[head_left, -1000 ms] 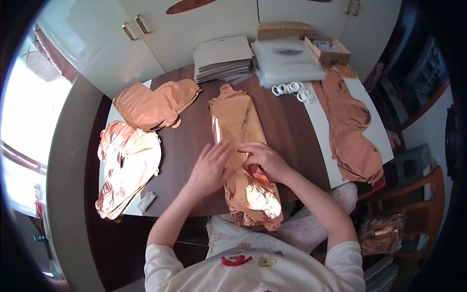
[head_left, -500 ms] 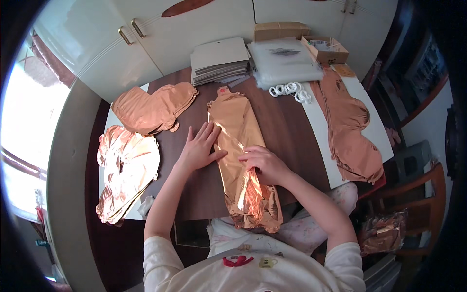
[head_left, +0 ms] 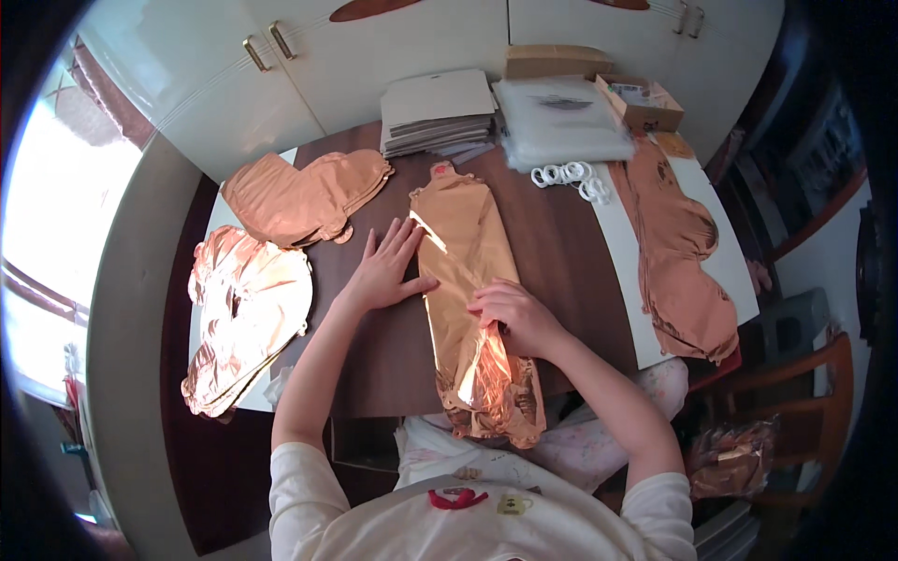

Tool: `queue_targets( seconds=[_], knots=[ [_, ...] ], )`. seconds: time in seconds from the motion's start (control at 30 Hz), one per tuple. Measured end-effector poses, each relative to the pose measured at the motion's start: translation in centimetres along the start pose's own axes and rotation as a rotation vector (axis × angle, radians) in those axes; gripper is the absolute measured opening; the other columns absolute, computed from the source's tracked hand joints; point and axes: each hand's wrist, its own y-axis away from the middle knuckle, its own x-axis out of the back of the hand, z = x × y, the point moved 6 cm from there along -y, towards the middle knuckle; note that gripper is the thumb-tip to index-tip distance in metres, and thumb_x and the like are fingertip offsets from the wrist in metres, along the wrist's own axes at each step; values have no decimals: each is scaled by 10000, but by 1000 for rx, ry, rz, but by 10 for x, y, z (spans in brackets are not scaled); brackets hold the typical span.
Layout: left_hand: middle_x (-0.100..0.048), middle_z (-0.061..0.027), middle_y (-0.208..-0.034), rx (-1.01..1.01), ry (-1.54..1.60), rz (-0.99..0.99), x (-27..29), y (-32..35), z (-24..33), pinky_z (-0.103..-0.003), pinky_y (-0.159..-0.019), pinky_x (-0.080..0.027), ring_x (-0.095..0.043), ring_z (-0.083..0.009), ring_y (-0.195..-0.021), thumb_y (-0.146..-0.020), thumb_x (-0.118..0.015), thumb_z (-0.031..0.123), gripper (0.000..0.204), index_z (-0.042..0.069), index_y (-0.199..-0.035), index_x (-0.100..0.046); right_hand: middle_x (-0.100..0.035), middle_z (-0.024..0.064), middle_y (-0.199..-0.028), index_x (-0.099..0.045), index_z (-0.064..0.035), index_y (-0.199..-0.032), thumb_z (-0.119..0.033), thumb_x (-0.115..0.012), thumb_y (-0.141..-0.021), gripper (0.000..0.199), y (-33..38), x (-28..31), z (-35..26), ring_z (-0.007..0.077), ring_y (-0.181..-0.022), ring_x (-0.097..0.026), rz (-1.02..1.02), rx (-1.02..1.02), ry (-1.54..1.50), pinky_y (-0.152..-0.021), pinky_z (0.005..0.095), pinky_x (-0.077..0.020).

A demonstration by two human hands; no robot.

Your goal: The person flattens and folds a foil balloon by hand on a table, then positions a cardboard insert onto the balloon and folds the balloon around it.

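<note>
- My left hand (head_left: 385, 271) lies flat with fingers spread, pressing the left edge of the long copper foil balloon (head_left: 468, 299) at the middle of the surface (head_left: 561, 243).
- My right hand (head_left: 510, 313) is curled, pinching the foil at mid-length.
- The upper half, toward 12 o'clock, looks smoothed; the crumpled end at 6 o'clock, hanging over the edge, I judge still undone.
- Foil stacks (head_left: 248, 313) at 9 o'clock and a foil pile (head_left: 678, 252) at 3 o'clock lie flat.

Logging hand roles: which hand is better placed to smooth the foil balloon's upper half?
Left. The left hand lies flat beside the foil balloon near its upper half; the right hand is pressing its middle.
</note>
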Motion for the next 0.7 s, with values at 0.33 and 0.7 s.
queue_targets(
  seconds=[0.33,0.7],
  knots=[
    [-181,-153,-1520,-91,-117,-110,-2,13,21,-600,-1095,-84,-128,-346,-1409,-663,-569,757,1114,85,-1466,-191,-663,72,-994,-570,-66,-734,-8,-685,-646,156,1,-2,4,245,-1056,-596,-10,-33,-44,-1015,442,-401],
    [-156,-199,-1512,-201,-77,-201,-2,34,50,-595,-1100,-71,-108,-372,-1406,-535,-639,782,1293,54,-1470,-122,-676,69,-994,-579,-58,-739,-21,-693,-674,136,-2,2,1,254,-1051,-607,-12,-46,-26,-993,446,-424]
  ],
)
